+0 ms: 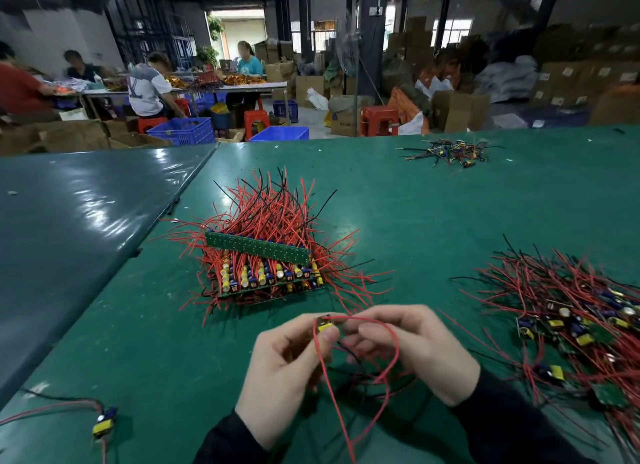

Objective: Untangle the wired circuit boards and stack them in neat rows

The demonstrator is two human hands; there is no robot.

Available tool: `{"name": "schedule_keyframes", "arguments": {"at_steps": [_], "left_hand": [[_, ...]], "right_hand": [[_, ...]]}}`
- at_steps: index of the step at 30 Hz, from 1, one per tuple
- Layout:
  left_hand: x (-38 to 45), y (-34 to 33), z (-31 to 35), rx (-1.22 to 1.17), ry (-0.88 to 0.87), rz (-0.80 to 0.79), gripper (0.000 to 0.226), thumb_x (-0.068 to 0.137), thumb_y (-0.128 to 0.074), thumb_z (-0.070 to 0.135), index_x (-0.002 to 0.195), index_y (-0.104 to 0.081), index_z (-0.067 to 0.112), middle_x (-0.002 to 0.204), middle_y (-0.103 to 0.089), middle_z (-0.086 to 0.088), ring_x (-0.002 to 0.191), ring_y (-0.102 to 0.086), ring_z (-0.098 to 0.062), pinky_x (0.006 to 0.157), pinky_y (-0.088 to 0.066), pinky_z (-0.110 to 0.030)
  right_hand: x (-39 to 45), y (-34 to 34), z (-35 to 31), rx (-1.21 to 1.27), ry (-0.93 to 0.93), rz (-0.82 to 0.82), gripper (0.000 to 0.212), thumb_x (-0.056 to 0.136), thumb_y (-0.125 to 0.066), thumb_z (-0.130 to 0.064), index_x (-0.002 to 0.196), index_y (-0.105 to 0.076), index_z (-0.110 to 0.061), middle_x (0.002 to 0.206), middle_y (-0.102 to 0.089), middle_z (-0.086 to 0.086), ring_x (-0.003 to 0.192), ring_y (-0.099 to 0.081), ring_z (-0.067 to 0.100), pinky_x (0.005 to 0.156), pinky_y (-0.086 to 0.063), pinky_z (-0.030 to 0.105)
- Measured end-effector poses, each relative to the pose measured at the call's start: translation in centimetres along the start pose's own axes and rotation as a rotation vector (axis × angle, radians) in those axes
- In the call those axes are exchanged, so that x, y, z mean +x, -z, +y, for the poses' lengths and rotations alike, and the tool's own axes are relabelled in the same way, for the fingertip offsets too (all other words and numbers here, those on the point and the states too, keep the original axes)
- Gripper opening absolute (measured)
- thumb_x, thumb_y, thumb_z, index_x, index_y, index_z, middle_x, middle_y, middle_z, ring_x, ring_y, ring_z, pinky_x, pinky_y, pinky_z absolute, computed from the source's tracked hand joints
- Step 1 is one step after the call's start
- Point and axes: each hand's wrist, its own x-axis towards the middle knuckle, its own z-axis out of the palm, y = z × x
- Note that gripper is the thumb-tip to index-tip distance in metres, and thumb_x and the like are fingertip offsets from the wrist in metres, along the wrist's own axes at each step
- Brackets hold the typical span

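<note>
My left hand [287, 370] and my right hand [412, 349] meet above the green table mat [398, 214], both holding one small wired circuit board [325, 325] with a yellow part. The left thumb presses on it; the right fingers curl round its other end. Its red wire [391, 346] loops down toward me. Ahead sits a stack of boards [263, 266] in rows, red and black wires bristling out. A tangled heap of wired boards [581, 318] lies at the right.
A single wired board [104, 424] lies at the near left. A small cluster of wired parts [450, 152] sits at the far right of the table. A darker table [69, 221] adjoins on the left. People work at benches beyond, among crates and cartons.
</note>
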Motion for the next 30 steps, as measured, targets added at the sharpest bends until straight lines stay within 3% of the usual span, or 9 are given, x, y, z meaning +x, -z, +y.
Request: {"name": "schedule_keyframes", "arguments": {"at_steps": [2,4,8,13,18,21,24,27,30], "left_hand": [[-0.1,-0.1,0.0,0.026,-0.039,-0.045,0.023,0.080,-0.064,0.025,0.101,-0.074,0.026,0.071,-0.068,0.001,0.060,-0.058,-0.009,0.054,-0.046,-0.019],[-0.1,0.0,-0.2,0.163,-0.093,-0.025,0.027,0.080,-0.064,0.029,0.105,-0.073,0.032,0.080,-0.068,-0.006,0.075,-0.061,-0.015,0.070,-0.049,-0.023],[-0.1,0.0,-0.1,0.280,-0.145,-0.059,0.031,0.080,-0.065,0.037,0.110,-0.071,0.030,0.072,-0.054,-0.005,0.072,-0.053,-0.009,0.073,-0.040,-0.016],[-0.1,0.0,0.3,0.276,-0.171,-0.149,0.043,0.078,-0.067,0.040,0.120,-0.065,0.032,0.082,-0.050,-0.008,0.072,-0.050,-0.027,0.071,-0.042,-0.027],[-0.1,0.7,0.5,0.280,-0.178,-0.182,0.025,0.072,-0.074,0.035,0.096,-0.075,0.030,0.082,-0.055,-0.005,0.069,-0.053,-0.031,0.064,-0.047,-0.042],[0.0,1.0,0.7,0.234,-0.152,-0.188,0.020,0.066,-0.077,0.032,0.082,-0.075,0.021,0.080,-0.059,-0.003,0.067,-0.053,-0.020,0.064,-0.046,-0.032],[0.1,1.3,0.8,0.135,-0.102,-0.200,0.016,0.061,-0.079,0.023,0.067,-0.068,0.014,0.073,-0.059,0.000,0.065,-0.053,-0.014,0.060,-0.044,-0.024],[0.1,1.3,0.8,-0.055,0.023,-0.147,0.016,0.059,-0.080,0.008,0.063,-0.066,0.014,0.066,-0.059,0.002,0.056,-0.053,-0.009,0.048,-0.044,-0.020],[0.2,1.3,0.7,-0.194,0.089,-0.083,0.015,0.057,-0.079,0.015,0.063,-0.065,0.012,0.063,-0.058,-0.004,0.051,-0.052,-0.011,0.046,-0.044,-0.019]], "right_hand": [[0.0,-0.8,0.6,0.077,-0.049,-0.080,0.024,0.075,-0.063,-0.015,0.092,-0.070,0.001,0.084,-0.070,0.013,0.064,-0.067,0.021,0.061,-0.052,0.022],[0.0,-1.2,0.9,0.126,-0.075,-0.095,0.019,0.076,-0.065,-0.018,0.088,-0.074,-0.006,0.083,-0.070,0.010,0.061,-0.065,0.021,0.061,-0.052,0.025],[0.0,-1.3,1.0,0.080,-0.073,-0.072,0.017,0.078,-0.063,-0.023,0.085,-0.071,-0.009,0.063,-0.058,0.007,0.050,-0.051,0.015,0.048,-0.039,0.019],[-0.2,-0.7,0.2,0.004,-0.071,-0.060,0.019,0.079,-0.072,-0.026,0.068,-0.066,-0.011,0.045,-0.046,-0.004,0.039,-0.039,0.007,0.041,-0.031,0.015],[-0.4,-0.9,0.5,-0.235,-0.011,-0.095,0.016,0.087,-0.065,-0.009,0.072,-0.069,-0.016,0.055,-0.055,-0.007,0.049,-0.044,0.004,0.048,-0.034,0.018],[-0.6,-0.6,0.2,-0.325,0.020,-0.150,0.016,0.087,-0.067,-0.016,0.072,-0.068,-0.019,0.057,-0.050,0.002,0.052,-0.042,0.012,0.048,-0.033,0.023],[-0.6,-0.6,0.4,-0.309,0.030,-0.189,0.015,0.088,-0.063,-0.016,0.074,-0.068,-0.019,0.053,-0.047,-0.002,0.045,-0.037,0.007,0.045,-0.030,0.017],[-0.6,-0.8,0.5,-0.280,0.035,-0.183,0.012,0.087,-0.061,-0.016,0.076,-0.065,-0.015,0.051,-0.048,-0.007,0.043,-0.040,0.005,0.045,-0.033,0.015],[-0.6,-0.7,0.4,-0.207,0.054,-0.173,0.010,0.083,-0.060,-0.021,0.077,-0.064,-0.014,0.054,-0.050,-0.004,0.045,-0.044,0.007,0.046,-0.036,0.018]]}}
